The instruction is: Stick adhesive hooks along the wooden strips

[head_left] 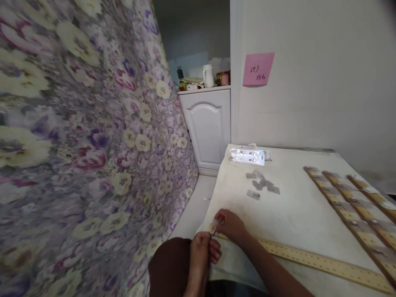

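My left hand and my right hand meet at the near left corner of a white-covered table. Both pinch a tiny metal piece at the end of a long perforated tan strip lying across the table's front. The fingers of each hand are closed around that spot. My right forearm lies over the table edge.
Several small clear packets lie mid-table, with a shiny blister pack behind them. Three more tan strips with packets lie at the right. A floral curtain fills the left. A white cabinet and a pink note are beyond.
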{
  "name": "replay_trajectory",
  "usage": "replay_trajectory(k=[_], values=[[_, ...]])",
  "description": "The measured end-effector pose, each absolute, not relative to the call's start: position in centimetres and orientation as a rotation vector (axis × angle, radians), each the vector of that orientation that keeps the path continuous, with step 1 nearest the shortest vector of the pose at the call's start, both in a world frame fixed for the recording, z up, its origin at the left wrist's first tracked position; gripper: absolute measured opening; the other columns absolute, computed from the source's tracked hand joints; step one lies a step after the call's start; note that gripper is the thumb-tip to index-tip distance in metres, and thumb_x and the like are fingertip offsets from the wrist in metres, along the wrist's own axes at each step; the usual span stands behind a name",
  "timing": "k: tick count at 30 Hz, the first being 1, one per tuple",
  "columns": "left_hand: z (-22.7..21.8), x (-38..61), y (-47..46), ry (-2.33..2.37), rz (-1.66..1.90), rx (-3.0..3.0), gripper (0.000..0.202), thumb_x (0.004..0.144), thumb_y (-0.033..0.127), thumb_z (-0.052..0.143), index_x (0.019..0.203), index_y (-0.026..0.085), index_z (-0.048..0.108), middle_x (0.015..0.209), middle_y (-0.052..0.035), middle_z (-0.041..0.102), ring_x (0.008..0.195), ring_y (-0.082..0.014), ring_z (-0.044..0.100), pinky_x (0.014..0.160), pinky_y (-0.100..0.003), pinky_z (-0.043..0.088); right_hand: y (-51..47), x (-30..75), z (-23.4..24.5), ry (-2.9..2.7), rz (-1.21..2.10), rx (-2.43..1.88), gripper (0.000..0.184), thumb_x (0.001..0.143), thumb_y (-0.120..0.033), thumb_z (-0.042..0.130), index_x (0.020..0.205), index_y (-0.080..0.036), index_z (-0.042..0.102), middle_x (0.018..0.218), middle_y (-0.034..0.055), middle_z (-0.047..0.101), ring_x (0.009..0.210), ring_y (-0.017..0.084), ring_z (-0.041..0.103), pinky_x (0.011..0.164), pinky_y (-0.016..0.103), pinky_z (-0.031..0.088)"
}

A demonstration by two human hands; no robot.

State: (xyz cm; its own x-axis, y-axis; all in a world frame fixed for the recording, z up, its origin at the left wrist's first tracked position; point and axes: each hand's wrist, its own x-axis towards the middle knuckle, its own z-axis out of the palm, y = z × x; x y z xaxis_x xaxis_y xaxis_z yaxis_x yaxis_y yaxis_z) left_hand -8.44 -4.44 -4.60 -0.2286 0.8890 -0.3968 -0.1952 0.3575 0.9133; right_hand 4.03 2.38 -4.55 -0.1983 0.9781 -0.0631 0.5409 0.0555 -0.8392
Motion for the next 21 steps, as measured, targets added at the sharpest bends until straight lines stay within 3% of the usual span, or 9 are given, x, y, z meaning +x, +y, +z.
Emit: replay_trajectory(k=[8,12,15,21], values=[[-4.6,-8.8,-4.7,1.408,1.249,0.718,0.033,0.065,0.046,0.059,0.073,0.017,0.048,0.048,0.0009,0.062,0.033,-0.0097,0.049,0.032,-0.019,0.032,1.8,4.1,-4.3,-1.708,0.996,-1.397,0.033,0.055,-0.026,0.072,0.086,-0.019,0.064,0.076,-0.0013,0.063,0.068,0.013,0.056,0.061,0.022,0.041],[-4.5,-8.9,-4.8,1.394,1.279,0.682,0.033,0.063,0.046,0.062,0.071,0.018,0.047,0.049,0.0015,0.061,0.034,-0.0088,0.048,0.032,-0.018,0.032,2.1,6.8,-4.0,-1.603,0.932,-1.382,0.018,0.07,-0.025,0.058,0.085,-0.018,0.062,0.073,-0.0005,0.064,0.068,0.013,0.058,0.063,0.021,0.043],[-4.4,-8.9,-4.8,1.371,1.296,0.647,0.035,0.06,0.047,0.065,0.069,0.018,0.047,0.048,0.0023,0.061,0.034,-0.0081,0.047,0.031,-0.017,0.03,3.1,11.1,-4.2,-1.487,0.811,-1.475,0.016,0.075,-0.027,0.048,0.083,-0.018,0.059,0.072,0.0005,0.062,0.069,0.015,0.058,0.064,0.024,0.044],[-4.9,-9.2,-4.5,1.313,1.311,0.602,0.042,0.053,0.051,0.071,0.07,0.018,0.051,0.047,0.0035,0.059,0.032,-0.0075,0.045,0.03,-0.016,0.028,6.2,18.0,-5.2,-1.307,0.578,-1.718,0.019,0.072,-0.025,0.044,0.083,-0.02,0.058,0.073,0.0015,0.061,0.072,0.018,0.056,0.068,0.027,0.04]])
